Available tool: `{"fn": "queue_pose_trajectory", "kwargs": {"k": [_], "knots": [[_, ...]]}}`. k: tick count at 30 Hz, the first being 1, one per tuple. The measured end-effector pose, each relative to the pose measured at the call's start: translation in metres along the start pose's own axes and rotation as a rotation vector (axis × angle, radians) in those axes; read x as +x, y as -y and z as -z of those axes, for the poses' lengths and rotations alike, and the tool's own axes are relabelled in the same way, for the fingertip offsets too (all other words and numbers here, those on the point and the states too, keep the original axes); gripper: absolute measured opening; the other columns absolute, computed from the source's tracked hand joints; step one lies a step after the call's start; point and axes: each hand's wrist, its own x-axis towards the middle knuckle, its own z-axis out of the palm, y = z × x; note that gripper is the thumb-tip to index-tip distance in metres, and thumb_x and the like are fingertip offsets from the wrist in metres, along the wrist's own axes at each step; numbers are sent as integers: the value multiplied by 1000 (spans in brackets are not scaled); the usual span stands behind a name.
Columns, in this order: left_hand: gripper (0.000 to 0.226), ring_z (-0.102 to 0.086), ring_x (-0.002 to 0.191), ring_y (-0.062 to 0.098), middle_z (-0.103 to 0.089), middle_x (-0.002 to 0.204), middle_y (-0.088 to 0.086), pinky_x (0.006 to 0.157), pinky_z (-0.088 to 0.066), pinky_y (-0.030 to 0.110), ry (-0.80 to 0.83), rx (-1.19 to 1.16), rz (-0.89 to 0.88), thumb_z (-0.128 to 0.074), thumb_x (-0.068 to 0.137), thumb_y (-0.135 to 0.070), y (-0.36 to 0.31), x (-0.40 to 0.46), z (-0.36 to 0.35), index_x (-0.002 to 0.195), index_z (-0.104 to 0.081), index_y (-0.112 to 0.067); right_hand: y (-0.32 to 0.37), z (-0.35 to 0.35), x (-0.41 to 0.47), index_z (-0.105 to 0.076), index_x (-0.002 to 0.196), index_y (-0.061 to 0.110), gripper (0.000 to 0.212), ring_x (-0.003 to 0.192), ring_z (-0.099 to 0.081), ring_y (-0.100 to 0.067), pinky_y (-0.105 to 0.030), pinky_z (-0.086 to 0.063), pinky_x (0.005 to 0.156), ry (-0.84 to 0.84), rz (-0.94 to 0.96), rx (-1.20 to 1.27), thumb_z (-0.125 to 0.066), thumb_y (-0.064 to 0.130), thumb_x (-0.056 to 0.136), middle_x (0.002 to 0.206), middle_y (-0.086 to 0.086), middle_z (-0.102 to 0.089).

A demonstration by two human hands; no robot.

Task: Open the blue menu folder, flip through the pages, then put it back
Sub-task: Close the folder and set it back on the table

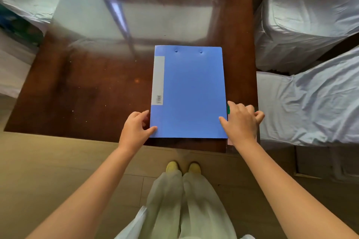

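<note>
The folder (187, 93) lies closed and flat on the worktop (87, 93), at the near right part, its bottom edge close to the worktop's 6 o'clock edge and its right edge close to the 3 o'clock edge. The left hand (134, 129) grips the folder's 7 o'clock corner, thumb on the cover and fingers curled at the spine edge. The right hand (240, 122) rests at the 4 o'clock edge, thumb on the cover, fingers bent beyond the edge over protruding tabs (228, 109); whether it has the cover pinched cannot be told. Risks: the glossy worktop offers little friction, so a sideways pull may slide the folder off the near edge. Lifting the cover together with inner pages would open it at the wrong place. The covered chairs (303, 103) stand close at 3 o'clock.
</note>
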Motion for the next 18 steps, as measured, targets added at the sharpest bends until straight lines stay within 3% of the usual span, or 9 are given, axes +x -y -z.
{"fn": "queue_pose_trajectory", "kwargs": {"k": [3, 7, 11, 18], "knots": [[67, -51, 112, 29, -55, 123, 14, 87, -50, 38, -73, 152, -237, -79, 72, -18, -3, -7, 0, 131, -48, -11, -9, 1, -10, -54, 125, 16, 53, 112, -52, -30, -51, -34, 91, -29, 209, 0, -71, 33, 78, 122, -8, -62], [72, -39, 133, 34, -45, 143, 15, 105, -38, 52, 133, 415, -585, -77, 72, -35, -13, -13, -11, 134, -46, -16, -24, -5, -26, -52, 129, 18, 65, 133, -40, -29, -62, -19, 104, 152, 442, -141, -69, 49, 74, 140, -6, -51], [73, -28, 139, 29, -36, 150, 8, 111, -24, 50, 257, 577, -613, -72, 74, -44, -15, -14, -24, 137, -42, -21, -26, -16, -42, -50, 131, 17, 72, 136, -36, -27, -63, -15, 107, 259, 471, -205, -64, 58, 74, 143, -5, -48], [63, -48, 126, 34, -55, 135, 11, 101, -37, 55, 211, 601, -646, -82, 66, -30, -7, -16, -20, 124, -59, -19, -22, -23, -57, -66, 112, 14, 63, 115, -59, -29, -61, -37, 95, 102, 480, -161, -81, 47, 60, 121, -7, -67]]}}
